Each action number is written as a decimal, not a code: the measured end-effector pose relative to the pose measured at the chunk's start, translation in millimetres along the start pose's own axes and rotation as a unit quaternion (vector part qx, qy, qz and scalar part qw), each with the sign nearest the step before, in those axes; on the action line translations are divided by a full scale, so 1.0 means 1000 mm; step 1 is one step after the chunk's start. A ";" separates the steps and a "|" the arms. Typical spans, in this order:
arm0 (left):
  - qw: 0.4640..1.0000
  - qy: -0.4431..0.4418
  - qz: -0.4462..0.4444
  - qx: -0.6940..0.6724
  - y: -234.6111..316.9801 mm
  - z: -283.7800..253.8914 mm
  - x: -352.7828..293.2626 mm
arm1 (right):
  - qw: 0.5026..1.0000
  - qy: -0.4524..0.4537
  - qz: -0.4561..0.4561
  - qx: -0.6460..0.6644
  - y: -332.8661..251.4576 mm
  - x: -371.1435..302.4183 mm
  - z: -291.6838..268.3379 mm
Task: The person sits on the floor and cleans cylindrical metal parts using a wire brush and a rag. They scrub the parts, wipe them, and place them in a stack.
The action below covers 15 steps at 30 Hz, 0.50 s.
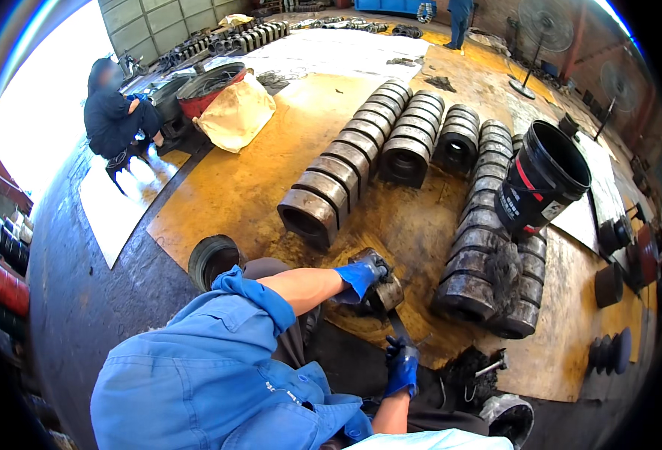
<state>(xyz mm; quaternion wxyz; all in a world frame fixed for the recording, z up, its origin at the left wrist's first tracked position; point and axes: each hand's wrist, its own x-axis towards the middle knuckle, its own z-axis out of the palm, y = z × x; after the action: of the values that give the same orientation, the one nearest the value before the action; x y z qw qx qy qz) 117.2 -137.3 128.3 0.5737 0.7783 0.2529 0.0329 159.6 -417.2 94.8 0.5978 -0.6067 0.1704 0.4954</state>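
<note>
Resting low before your knees, a metal block (388,295) sits under your left hand (367,274), gloved fingers curled over its upper side. Your right hand (402,364) has its fingers closed on a dark flat strip (398,324), far end at the block; contact unclear. Beyond: rows of similar blocks (343,163), a black bucket (526,187) atop the rightmost.

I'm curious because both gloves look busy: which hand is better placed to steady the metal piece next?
Probably the left hand: it is right at the metal piece. The right hand is nearer the body and seems to hold a dark strip-like tool.
</note>
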 end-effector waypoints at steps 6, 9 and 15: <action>1.000 -0.007 0.019 -0.023 -0.010 0.010 0.010 | 1.000 0.007 -0.023 -0.003 0.007 0.007 -0.008; 0.999 -0.008 0.027 -0.040 -0.026 0.011 0.017 | 1.000 0.012 -0.023 -0.003 0.011 0.013 -0.008; 0.993 0.054 0.075 -0.069 -0.036 0.021 0.017 | 0.991 -0.023 -0.106 0.074 0.034 0.044 -0.022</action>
<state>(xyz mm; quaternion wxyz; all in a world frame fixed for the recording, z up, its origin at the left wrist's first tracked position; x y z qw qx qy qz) 126.5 -141.1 84.5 0.6074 0.7509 0.2214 0.1348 161.0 -427.7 36.3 0.6942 -0.5638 0.1275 0.4289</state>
